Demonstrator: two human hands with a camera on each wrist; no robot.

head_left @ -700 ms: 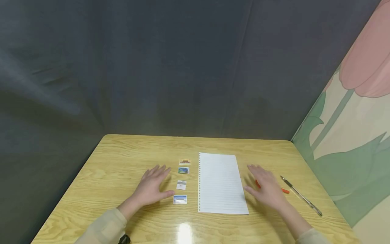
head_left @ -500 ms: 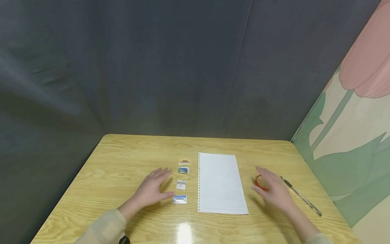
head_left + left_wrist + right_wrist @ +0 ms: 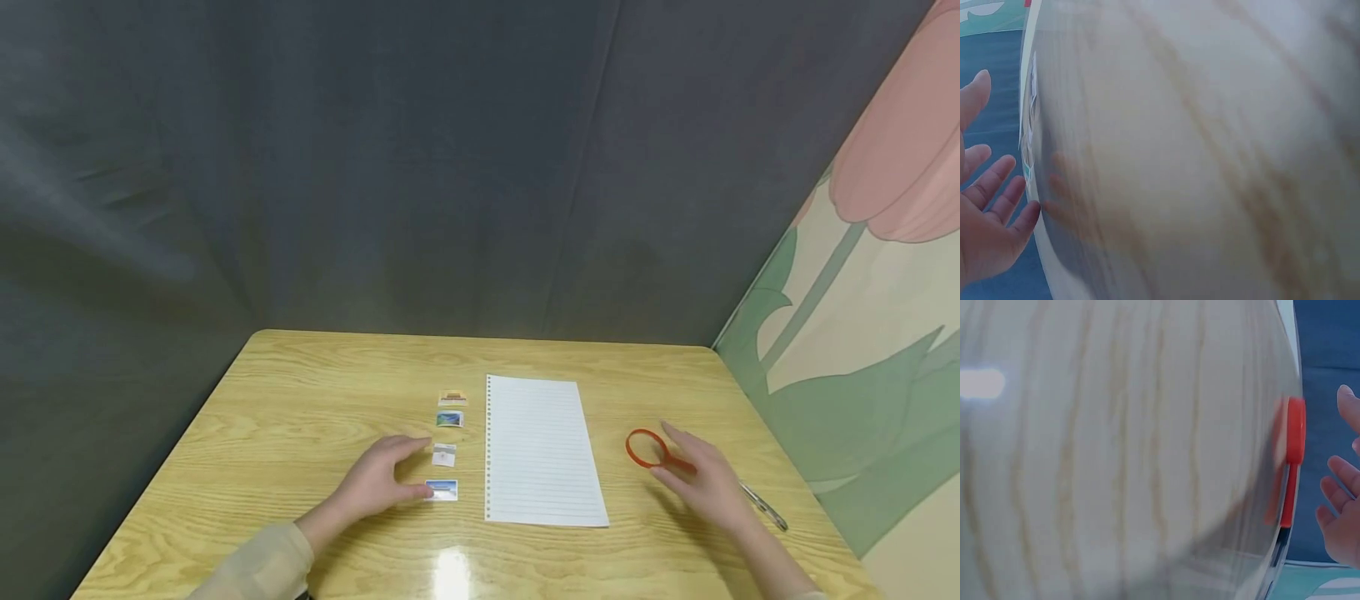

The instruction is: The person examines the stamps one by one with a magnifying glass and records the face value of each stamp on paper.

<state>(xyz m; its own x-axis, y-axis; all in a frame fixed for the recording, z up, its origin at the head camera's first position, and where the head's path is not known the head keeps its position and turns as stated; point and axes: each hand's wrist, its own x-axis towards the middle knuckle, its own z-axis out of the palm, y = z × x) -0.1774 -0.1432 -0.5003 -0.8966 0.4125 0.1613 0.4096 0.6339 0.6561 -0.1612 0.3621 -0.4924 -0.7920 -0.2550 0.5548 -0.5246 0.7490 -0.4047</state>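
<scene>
Several small picture stamps lie in a column on the wooden table; the lowest (image 3: 444, 490) is blue and white. My left hand (image 3: 375, 481) is beside them with fingers spread, its thumb at the left edge of that lowest stamp; whether it touches cannot be told. Lined paper (image 3: 543, 454) with a punched left edge lies right of the stamps. A red magnifying glass (image 3: 678, 463) lies at the right, its handle partly hidden by my right hand (image 3: 708, 487). That hand holds nothing visible, and in the right wrist view its fingers (image 3: 1341, 481) are spread beyond the red object (image 3: 1295, 434).
A pen (image 3: 765, 507) lies right of my right hand, partly covered by it. A dark curtain (image 3: 480, 167) hangs behind the table's far edge, and a flowered cloth (image 3: 862, 375) stands along the right side.
My right hand has moved right, from over the magnifying glass to its handle, uncovering the red ring and covering part of the pen. The left hand's fingers have drawn slightly nearer the thumb.
</scene>
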